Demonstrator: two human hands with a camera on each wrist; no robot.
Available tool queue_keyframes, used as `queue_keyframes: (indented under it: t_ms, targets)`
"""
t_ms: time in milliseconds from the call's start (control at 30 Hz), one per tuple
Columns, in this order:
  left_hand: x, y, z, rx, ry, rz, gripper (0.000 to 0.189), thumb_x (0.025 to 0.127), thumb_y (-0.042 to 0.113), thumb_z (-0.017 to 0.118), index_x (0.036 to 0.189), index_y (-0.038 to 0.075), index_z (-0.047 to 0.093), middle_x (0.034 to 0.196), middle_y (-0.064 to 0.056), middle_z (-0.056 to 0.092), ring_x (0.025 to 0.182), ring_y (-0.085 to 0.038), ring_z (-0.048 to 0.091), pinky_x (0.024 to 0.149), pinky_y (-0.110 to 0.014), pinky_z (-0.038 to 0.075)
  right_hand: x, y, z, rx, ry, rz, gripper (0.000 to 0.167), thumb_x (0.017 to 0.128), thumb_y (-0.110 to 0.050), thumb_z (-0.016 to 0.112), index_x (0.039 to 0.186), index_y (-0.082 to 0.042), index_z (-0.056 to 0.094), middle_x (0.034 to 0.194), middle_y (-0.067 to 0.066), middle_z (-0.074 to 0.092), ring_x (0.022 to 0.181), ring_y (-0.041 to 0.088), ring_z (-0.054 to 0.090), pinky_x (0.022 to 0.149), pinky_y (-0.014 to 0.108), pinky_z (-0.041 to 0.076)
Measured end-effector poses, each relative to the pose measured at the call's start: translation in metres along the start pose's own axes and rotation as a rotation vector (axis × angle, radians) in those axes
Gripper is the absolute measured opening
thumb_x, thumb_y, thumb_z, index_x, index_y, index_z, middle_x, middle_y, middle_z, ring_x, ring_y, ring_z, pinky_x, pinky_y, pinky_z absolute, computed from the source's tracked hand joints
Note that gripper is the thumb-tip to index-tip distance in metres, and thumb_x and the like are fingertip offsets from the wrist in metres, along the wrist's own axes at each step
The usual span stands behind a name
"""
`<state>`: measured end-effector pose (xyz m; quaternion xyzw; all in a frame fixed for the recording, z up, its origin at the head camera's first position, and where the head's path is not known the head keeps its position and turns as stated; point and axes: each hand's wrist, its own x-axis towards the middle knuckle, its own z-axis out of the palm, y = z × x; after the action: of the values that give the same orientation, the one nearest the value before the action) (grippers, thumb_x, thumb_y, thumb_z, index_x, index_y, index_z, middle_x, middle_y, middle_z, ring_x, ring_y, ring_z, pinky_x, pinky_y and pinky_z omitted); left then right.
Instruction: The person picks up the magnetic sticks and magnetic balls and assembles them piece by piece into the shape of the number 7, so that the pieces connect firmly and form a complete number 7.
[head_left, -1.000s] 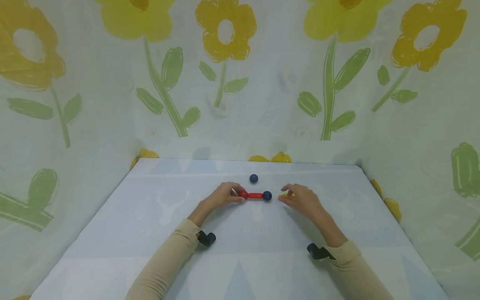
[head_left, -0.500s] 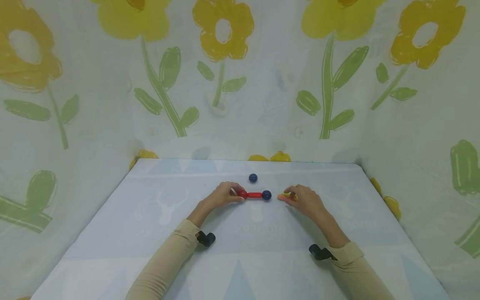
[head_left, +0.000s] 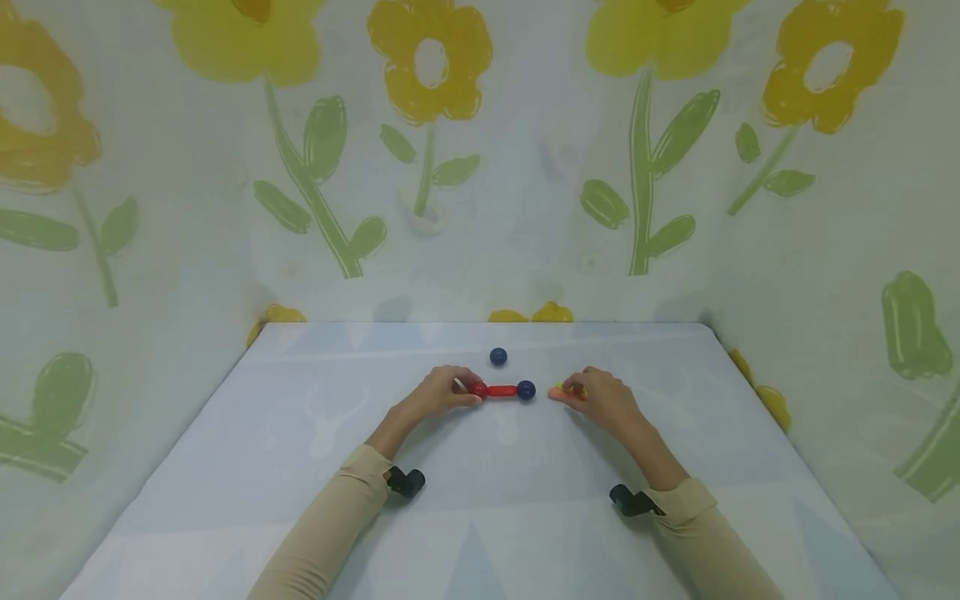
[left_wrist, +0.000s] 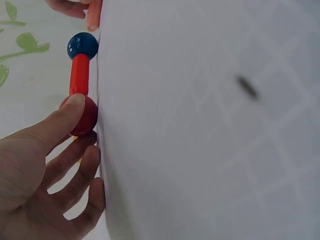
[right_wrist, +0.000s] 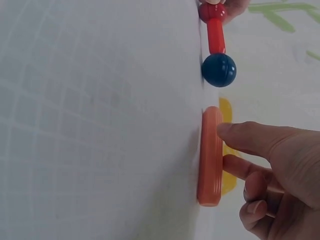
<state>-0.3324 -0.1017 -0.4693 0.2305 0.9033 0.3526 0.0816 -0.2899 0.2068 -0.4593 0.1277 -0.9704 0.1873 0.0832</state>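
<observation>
My left hand (head_left: 438, 392) pinches a red ball (left_wrist: 87, 115) between thumb and fingers. A short red rod (left_wrist: 79, 75) joins that ball to a dark blue ball (left_wrist: 83, 46), and the three lie in line on the table. To the right, my right hand (head_left: 603, 398) holds an orange rod (right_wrist: 210, 157), thumb on its side and index finger against it. The rod's near end points at the blue ball across a small gap. Between the right fingers a sliver of yellow (head_left: 560, 387) shows in the head view.
A second dark blue ball (head_left: 498, 357) rests farther back on the white patterned table (head_left: 480, 467). Flower-printed cloth walls (head_left: 510, 208) rise behind and on both sides. Each wrist carries a black camera mount.
My right fingers have drawn in around the orange rod. The left hand and the joined pieces stay put. The head view has turned slightly to the right.
</observation>
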Motion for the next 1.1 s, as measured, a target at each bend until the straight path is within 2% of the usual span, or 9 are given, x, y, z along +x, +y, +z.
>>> queue_keyframes:
  t_ms: [267,533,1100]
  targets:
    - [-0.0002,-0.0002,0.0009,-0.02,-0.003,0.015,0.032,0.086,0.023,0.076,0.115,0.013,0.07,0.105,-0.002,0.07,0.087,-0.014,0.06,0.08,-0.026,0.053,-0.0007,0.0025,-0.0001,-0.009,0.0,0.005,0.04,0.082,-0.048,0.075,0.095,-0.011,0.077,0.078,0.001,0.062,0.067,0.014,0.051,0.052,0.023,0.038]
    - [0.0008,-0.0007,0.0007,-0.012,0.001,0.0,0.032,0.085,0.023,0.077,0.114,0.014,0.07,0.106,-0.001,0.07,0.087,-0.013,0.06,0.078,-0.025,0.052,-0.002,0.0014,-0.0004,-0.021,0.009,-0.005,0.037,0.083,-0.046,0.074,0.095,-0.011,0.078,0.081,0.002,0.065,0.068,0.014,0.052,0.054,0.023,0.041]
    - [0.002,-0.0006,-0.0012,-0.004,-0.013,0.012,0.033,0.085,0.023,0.077,0.116,0.013,0.07,0.106,-0.002,0.071,0.085,-0.013,0.06,0.079,-0.025,0.053,-0.0022,-0.0041,0.0009,-0.049,-0.005,0.041,0.031,0.083,-0.039,0.076,0.098,-0.012,0.077,0.083,0.005,0.064,0.07,0.017,0.052,0.057,0.026,0.044]
